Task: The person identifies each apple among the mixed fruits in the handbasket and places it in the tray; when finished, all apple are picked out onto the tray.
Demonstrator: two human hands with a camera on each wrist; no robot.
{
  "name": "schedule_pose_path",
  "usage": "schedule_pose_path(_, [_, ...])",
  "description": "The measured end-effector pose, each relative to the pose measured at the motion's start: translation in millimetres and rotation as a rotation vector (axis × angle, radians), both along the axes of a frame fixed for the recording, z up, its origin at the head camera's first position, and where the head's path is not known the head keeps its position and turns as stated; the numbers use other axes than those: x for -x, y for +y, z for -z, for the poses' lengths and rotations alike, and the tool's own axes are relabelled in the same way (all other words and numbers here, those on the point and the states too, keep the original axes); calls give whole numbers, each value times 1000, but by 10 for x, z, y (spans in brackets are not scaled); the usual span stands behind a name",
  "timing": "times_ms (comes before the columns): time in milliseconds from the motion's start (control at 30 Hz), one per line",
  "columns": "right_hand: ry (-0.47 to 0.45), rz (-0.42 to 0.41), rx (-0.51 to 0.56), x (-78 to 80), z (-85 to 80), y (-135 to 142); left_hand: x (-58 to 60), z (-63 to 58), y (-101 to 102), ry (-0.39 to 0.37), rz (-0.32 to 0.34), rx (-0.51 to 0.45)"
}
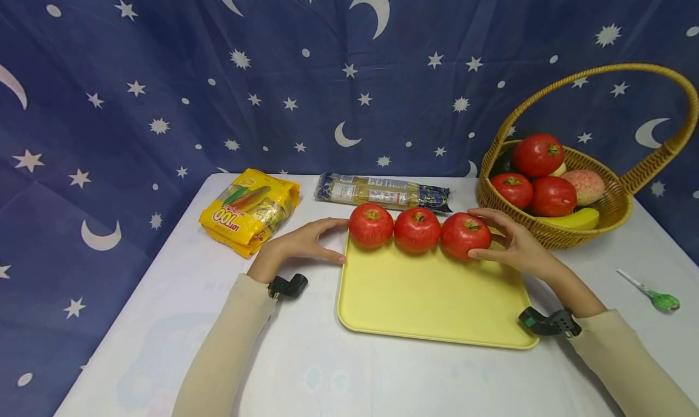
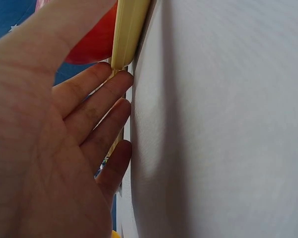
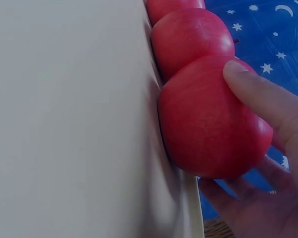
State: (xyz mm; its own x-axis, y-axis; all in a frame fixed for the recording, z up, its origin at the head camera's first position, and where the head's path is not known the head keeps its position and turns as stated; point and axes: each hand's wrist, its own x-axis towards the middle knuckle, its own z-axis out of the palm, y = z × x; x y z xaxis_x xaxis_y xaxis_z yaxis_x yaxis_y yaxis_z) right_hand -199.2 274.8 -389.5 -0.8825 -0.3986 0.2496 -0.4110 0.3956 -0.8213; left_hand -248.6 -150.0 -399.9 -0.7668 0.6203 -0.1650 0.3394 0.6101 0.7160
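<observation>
Three red apples stand in a row along the far edge of a yellow tray (image 1: 431, 295): a left apple (image 1: 371, 226), a middle apple (image 1: 417, 230) and a right apple (image 1: 465, 235). My right hand (image 1: 516, 247) holds the right apple, thumb on its near side and fingers around the far side; the right wrist view shows this apple (image 3: 213, 119) resting against the tray. At the tray's upper left corner is my left hand (image 1: 306, 242), fingers fairly straight. In the left wrist view its fingertips (image 2: 123, 79) reach the tray's rim (image 2: 125, 34), below the left apple (image 2: 94, 42).
A wicker basket (image 1: 622, 207) of fruit stands at the back right. Behind the tray lies a long clear packet (image 1: 382, 191) with blue ends. A yellow snack bag (image 1: 248, 210) sits at the back left, and a green lollipop (image 1: 663, 301) at the right.
</observation>
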Motion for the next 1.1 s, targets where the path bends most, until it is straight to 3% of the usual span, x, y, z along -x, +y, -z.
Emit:
schedule_pose_path(433, [63,24,0,-11,60,-6,-42,26,-19,31,15,-17])
schedule_pose_path(800, [67,12,75,-2,-56,37,9,22,0,35,7,4])
schedule_pose_path(1100, [87,-58,294,-23,-183,93,-6,0,-5,20,5,-4])
